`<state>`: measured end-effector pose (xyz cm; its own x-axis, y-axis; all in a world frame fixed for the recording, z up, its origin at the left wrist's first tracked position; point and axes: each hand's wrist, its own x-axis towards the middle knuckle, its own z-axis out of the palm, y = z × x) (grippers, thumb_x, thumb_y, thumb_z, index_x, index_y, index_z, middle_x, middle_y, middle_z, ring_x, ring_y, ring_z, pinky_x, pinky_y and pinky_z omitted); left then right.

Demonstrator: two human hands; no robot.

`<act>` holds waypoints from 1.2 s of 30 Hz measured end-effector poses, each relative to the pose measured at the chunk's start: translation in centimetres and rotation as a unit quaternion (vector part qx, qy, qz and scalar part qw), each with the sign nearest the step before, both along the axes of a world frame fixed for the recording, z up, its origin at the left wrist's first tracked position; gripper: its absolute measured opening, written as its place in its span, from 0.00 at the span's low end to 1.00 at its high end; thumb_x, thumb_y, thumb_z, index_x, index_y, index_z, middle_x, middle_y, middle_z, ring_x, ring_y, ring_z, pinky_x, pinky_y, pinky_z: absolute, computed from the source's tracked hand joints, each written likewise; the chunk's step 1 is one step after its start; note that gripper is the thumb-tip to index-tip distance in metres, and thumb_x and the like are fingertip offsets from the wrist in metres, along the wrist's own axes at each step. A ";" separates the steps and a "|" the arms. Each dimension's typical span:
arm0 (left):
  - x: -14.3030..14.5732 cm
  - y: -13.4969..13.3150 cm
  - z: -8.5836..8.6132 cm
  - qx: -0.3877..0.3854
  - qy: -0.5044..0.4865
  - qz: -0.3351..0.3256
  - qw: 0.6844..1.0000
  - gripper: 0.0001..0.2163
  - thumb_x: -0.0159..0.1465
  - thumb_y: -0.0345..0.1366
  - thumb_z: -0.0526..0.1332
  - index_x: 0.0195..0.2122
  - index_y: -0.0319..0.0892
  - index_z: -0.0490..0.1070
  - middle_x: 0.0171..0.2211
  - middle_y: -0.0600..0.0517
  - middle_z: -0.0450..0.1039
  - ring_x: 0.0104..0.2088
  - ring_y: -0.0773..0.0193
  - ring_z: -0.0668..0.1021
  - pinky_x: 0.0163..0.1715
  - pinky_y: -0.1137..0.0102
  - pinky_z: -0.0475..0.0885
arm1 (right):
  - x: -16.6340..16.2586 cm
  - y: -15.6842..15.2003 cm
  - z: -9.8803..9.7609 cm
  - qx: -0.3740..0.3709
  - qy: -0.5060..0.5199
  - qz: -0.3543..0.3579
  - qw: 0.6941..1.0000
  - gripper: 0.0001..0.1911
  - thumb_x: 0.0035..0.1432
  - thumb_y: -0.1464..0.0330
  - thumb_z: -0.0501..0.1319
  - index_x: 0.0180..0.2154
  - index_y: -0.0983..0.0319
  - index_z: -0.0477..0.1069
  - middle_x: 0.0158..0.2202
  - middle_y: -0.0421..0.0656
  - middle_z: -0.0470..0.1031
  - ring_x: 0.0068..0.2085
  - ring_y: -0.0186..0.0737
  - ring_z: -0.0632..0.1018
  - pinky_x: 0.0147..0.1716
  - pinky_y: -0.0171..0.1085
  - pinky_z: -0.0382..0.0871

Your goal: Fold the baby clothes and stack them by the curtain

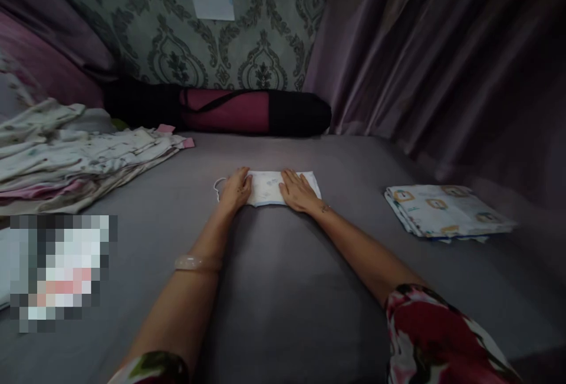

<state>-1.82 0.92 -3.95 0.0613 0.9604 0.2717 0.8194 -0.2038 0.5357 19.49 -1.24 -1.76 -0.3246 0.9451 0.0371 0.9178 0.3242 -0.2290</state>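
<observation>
A small white folded cloth (pixel 266 188) lies flat on the grey bed sheet (pixel 283 289). It has a faint print in the middle and a blue line along its near edge. A thin white cord (pixel 217 183) loops out past its left end. My left hand (pixel 237 188) rests on the left end of the cloth, palm down, fingers stretched forward and partly seen edge-on. On the right part, my right hand (pixel 298 189) lies flat with its fingers slightly spread. The cloth's ends are partly hidden under both hands.
Loose printed clothes (pixel 88 154) are heaped at the left. A folded printed cloth stack (pixel 446 210) lies at the right. Along the wall stretches a long black and maroon bag (pixel 230 111). Purple curtains (pixel 375 48) hang at the right. A blurred patch (pixel 66 272) covers something at lower left.
</observation>
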 end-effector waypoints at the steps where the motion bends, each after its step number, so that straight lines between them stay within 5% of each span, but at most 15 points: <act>1: -0.1 0.0 0.0 0.000 -0.011 0.001 1.000 0.19 0.69 0.37 0.48 0.58 0.40 0.67 0.60 0.43 0.67 0.61 0.54 0.68 0.60 0.58 0.62 | -0.1 0.0 -0.3 0.003 -0.002 0.000 1.000 0.33 0.69 0.60 0.37 0.68 0.71 0.49 0.70 0.52 0.47 0.70 0.47 0.50 0.67 0.49 0.40; 7: -0.2 -0.1 0.6 -0.011 -0.080 0.042 0.996 0.19 0.68 0.37 0.49 0.56 0.40 0.69 0.56 0.44 0.72 0.56 0.55 0.73 0.57 0.63 0.66 | -0.4 0.4 0.2 -0.025 -0.020 -0.006 0.999 0.33 0.69 0.60 0.37 0.68 0.72 0.49 0.70 0.53 0.48 0.70 0.48 0.50 0.67 0.50 0.41; 16: -1.3 1.0 0.2 -0.006 -0.168 0.096 0.981 0.20 0.68 0.39 0.47 0.53 0.39 0.72 0.51 0.43 0.76 0.53 0.56 0.76 0.53 0.63 0.69 | -4.3 0.0 -0.4 0.061 0.001 0.018 0.998 0.30 0.69 0.63 0.41 0.66 0.73 0.54 0.68 0.54 0.53 0.68 0.48 0.53 0.66 0.46 0.42; 21: -1.8 1.4 0.2 -0.005 -0.215 0.103 0.971 0.20 0.67 0.37 0.47 0.52 0.35 0.72 0.52 0.40 0.75 0.54 0.56 0.75 0.54 0.65 0.68 | -4.3 0.2 -0.1 0.048 -0.018 0.015 0.999 0.30 0.68 0.63 0.42 0.65 0.73 0.55 0.68 0.54 0.54 0.68 0.50 0.54 0.66 0.48 0.43; 26: -2.0 1.6 0.3 -0.004 -0.229 0.112 0.967 0.20 0.66 0.37 0.47 0.50 0.35 0.73 0.50 0.39 0.76 0.52 0.55 0.76 0.53 0.63 0.69 | -6.0 0.7 1.2 0.048 -0.024 0.022 0.998 0.29 0.68 0.64 0.43 0.64 0.74 0.57 0.67 0.56 0.54 0.68 0.51 0.55 0.66 0.49 0.43; 36: -2.2 1.7 0.3 0.006 -0.252 0.145 0.957 0.18 0.66 0.38 0.48 0.44 0.38 0.75 0.44 0.42 0.78 0.48 0.57 0.78 0.49 0.65 0.71 | -8.0 0.7 0.1 0.037 -0.021 0.020 0.999 0.30 0.68 0.63 0.44 0.64 0.74 0.56 0.67 0.55 0.55 0.68 0.50 0.55 0.66 0.49 0.42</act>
